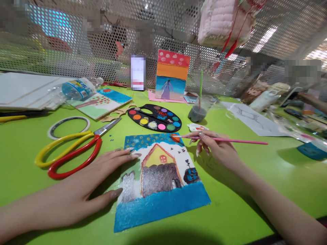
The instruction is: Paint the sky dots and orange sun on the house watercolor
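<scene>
House painting [160, 194] between left hand [76, 194] and right hand [217, 148]; right holds paintbrush [230, 140]

Beyond the palette [154, 118], an upright object [138, 72] is blurred past telling. A pink cloth [226, 22] runs off the top edge, a board stack [25, 90] off the left, and a blue box [313, 150] off the right. Up there, a second person's hand [309, 98] is dim. The left hand [74, 194] hides part of the painting [163, 180].
</scene>
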Action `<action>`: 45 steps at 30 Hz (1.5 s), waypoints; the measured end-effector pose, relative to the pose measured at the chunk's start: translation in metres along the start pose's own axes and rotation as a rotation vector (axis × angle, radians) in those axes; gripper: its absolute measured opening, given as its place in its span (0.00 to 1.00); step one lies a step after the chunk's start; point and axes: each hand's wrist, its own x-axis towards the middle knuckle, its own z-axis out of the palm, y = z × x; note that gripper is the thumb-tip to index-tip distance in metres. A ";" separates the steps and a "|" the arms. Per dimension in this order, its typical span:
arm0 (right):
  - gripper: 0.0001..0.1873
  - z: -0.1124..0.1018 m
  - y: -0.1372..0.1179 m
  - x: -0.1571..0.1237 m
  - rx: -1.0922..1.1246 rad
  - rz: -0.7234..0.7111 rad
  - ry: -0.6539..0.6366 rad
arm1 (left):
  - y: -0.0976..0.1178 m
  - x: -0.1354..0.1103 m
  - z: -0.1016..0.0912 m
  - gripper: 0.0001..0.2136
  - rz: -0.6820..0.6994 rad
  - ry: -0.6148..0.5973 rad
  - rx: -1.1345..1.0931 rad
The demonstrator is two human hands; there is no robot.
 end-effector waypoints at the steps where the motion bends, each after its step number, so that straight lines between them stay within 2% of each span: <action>1: 0.17 0.000 -0.001 0.000 0.028 0.004 0.018 | 0.000 0.000 0.000 0.35 -0.002 0.001 -0.005; 11: 0.19 0.012 -0.003 -0.003 -0.055 -0.020 -0.068 | -0.001 -0.001 0.001 0.35 -0.005 0.013 -0.054; 24: 0.17 0.007 -0.007 -0.004 -0.083 -0.080 -0.077 | 0.000 -0.001 0.000 0.36 0.006 -0.010 -0.008; 27: 0.17 0.005 -0.005 -0.003 -0.019 -0.058 -0.087 | 0.000 -0.001 0.000 0.36 0.012 -0.006 -0.017; 37: 0.11 0.006 -0.010 -0.005 0.231 -0.089 0.123 | 0.001 0.002 -0.001 0.34 0.017 0.021 -0.039; 45: 0.11 -0.001 -0.013 -0.004 0.352 -0.123 0.331 | 0.001 -0.001 -0.001 0.35 -0.013 -0.006 -0.051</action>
